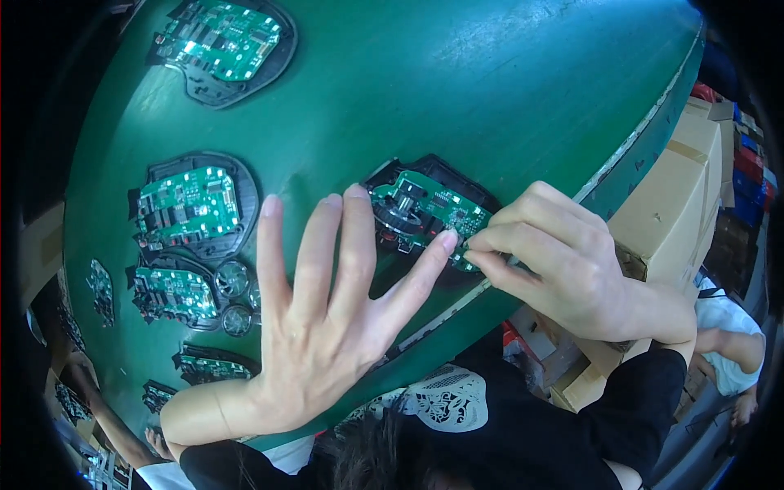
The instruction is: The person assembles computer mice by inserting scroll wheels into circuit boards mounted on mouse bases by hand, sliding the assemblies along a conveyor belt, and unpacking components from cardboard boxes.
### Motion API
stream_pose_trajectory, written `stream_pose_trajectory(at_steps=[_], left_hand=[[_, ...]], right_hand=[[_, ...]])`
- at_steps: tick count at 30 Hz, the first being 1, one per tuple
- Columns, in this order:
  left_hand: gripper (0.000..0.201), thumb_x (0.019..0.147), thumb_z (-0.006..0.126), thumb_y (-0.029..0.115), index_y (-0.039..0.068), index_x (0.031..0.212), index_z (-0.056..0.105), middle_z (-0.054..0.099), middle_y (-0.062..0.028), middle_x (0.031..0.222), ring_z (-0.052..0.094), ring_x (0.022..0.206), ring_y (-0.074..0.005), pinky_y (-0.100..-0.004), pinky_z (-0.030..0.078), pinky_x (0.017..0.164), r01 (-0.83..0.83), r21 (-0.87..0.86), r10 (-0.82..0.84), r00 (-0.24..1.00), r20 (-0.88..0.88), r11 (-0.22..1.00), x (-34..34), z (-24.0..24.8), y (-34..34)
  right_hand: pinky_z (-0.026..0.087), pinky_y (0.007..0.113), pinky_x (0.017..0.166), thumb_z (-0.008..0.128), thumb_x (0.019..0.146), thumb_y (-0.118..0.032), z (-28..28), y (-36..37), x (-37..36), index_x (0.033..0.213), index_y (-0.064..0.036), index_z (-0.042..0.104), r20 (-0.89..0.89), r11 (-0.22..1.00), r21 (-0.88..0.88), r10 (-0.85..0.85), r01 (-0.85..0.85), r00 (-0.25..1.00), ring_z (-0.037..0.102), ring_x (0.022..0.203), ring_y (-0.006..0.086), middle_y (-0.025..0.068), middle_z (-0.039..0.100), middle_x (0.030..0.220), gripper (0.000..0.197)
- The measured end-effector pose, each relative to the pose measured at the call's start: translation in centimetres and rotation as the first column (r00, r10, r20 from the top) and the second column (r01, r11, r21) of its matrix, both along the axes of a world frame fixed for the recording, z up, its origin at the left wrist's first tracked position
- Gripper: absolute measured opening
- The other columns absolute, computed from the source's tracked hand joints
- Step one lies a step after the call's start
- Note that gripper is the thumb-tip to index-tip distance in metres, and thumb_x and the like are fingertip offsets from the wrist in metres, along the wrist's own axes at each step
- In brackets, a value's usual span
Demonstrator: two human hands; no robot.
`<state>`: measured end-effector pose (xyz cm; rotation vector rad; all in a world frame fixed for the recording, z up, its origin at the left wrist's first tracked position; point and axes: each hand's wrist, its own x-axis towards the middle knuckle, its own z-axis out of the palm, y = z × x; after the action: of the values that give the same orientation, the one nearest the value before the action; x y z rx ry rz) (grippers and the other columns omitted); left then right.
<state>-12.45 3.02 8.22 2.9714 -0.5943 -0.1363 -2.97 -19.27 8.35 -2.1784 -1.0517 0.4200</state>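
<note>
A black plastic shell [433, 167] lies near the table's edge, shaped like the base of a computer mouse. In it sits a green circuit board [445, 200] with a dark ribbed wheel [398, 216] at its left part. My left hand [314, 327] is spread open, its thumb tip touching the board's near edge, the other fingers stretched left of the shell. At the board's right end, my right hand [563, 261] pinches with thumb and forefinger. What lies between those fingertips is too small to make out.
More shells with circuit boards [188, 204] stand along the left of the green table [343, 98], beside round discs [233, 279]. A cardboard box [670, 196] is beyond the right edge. Other people's arms [731, 347] show at the lower right and lower left.
</note>
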Motion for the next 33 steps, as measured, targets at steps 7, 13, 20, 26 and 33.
stream_pose_trajectory(at_steps=[7,13,20,26,33], left_hand=[[0.07,0.073,0.081,0.029,0.042,0.138,0.061,0.048,-0.0202,0.137,0.049,0.122,-0.035,-0.0617,0.035,0.112,-0.002,-0.018,0.002,1.0,-0.013,1.0,0.4,-0.3,-0.3],[0.074,0.072,0.082,0.028,0.042,0.141,0.058,0.048,-0.0198,0.136,0.049,0.123,-0.035,-0.0624,0.033,0.113,-0.01,-0.021,0.01,1.0,-0.007,1.0,0.5,-0.2,-0.5],[0.074,0.073,0.082,0.028,0.038,0.142,0.057,0.048,-0.0188,0.133,0.048,0.124,-0.036,-0.0641,0.031,0.114,-0.013,-0.104,0.017,0.999,0.034,0.994,0.3,-0.6,0.2],[0.074,0.08,0.081,0.033,0.037,0.147,0.05,0.049,-0.0185,0.136,0.044,0.13,-0.0399,-0.0639,0.03,0.113,-0.019,-0.281,-0.012,0.994,-0.11,0.96,0.1,2.3,3.7],[0.064,0.079,0.08,0.015,0.019,0.139,0.06,0.054,-0.0159,0.136,0.047,0.129,-0.0381,-0.0498,0.039,0.11,-0.223,-0.171,0.256,0.944,0.21,0.96,1.7,6.0,9.1]], right_hand=[[0.054,0.032,0.056,0.081,0.073,0.0,-0.1,-1.9,0.2,0.098,0.0008,0.073,-0.01,1.0,0.016,-0.024,0.024,1.0,0.064,0.072,0.0209,0.0077,0.066,0.091,0.026],[0.049,0.025,0.046,0.078,0.073,-0.002,0.8,-1.1,-0.5,0.099,-0.001,0.074,0.25,0.991,-0.117,0.099,-0.071,0.963,0.063,0.074,0.0145,0.0046,0.066,0.092,0.026],[0.05,0.023,0.05,0.078,0.074,-0.018,1.2,-0.6,-0.8,0.099,-0.0049,0.075,0.43,0.964,-0.226,0.227,-0.139,0.874,0.062,0.086,0.0131,0.0008,0.065,0.096,0.028],[0.058,0.028,0.067,0.083,0.07,-0.03,2.2,0.8,-3.3,0.113,-0.0054,0.071,0.448,0.958,-0.268,0.218,-0.103,0.867,0.062,0.103,0.02,0.0039,0.063,0.117,0.051],[0.059,0.037,0.069,0.08,0.079,-0.027,0.2,2.2,3.5,0.117,-0.0115,0.069,0.513,0.965,-0.245,0.045,0.096,0.857,0.065,0.105,0.022,0.0047,0.067,0.121,0.043]])
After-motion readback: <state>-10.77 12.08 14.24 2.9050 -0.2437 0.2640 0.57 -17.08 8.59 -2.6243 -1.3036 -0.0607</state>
